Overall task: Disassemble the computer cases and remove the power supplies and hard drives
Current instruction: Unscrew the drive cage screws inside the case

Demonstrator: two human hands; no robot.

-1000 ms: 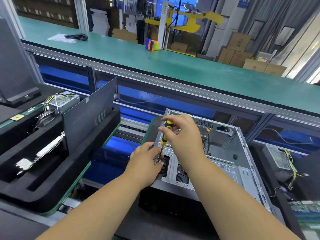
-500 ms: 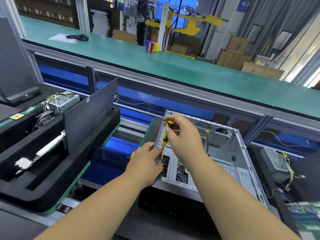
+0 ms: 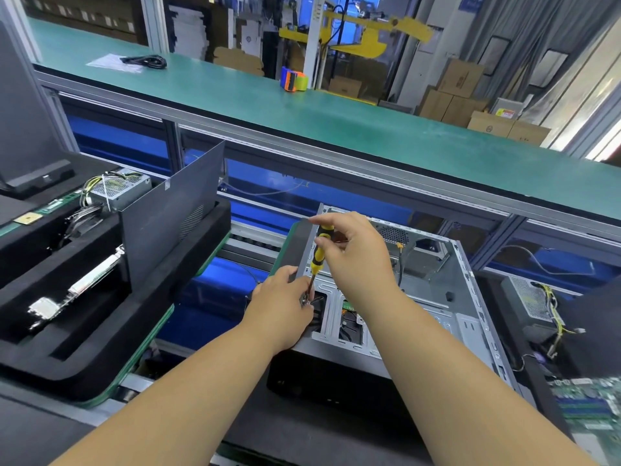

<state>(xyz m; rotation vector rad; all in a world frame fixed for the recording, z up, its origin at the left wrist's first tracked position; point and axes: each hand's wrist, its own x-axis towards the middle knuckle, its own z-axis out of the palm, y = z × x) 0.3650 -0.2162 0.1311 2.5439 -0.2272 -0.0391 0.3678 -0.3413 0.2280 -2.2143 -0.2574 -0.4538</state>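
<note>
Gripping the screwdriver point(image 3: 318, 251) in my right hand point(image 3: 356, 257), left hand point(image 3: 285, 299) pinching near its tip inside the open case point(image 3: 437, 297), I risk slipping and dropping the screw.

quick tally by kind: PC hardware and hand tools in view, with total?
Open computer case: 1
Loose power supplies: 2, left tray and right
Bare circuit board: 1
Detached side panel: 1
Screwdriver: 1, gripped by right hand; left hand fingers sit at its tip
Tape dispenser: 1
Total: 7
</note>
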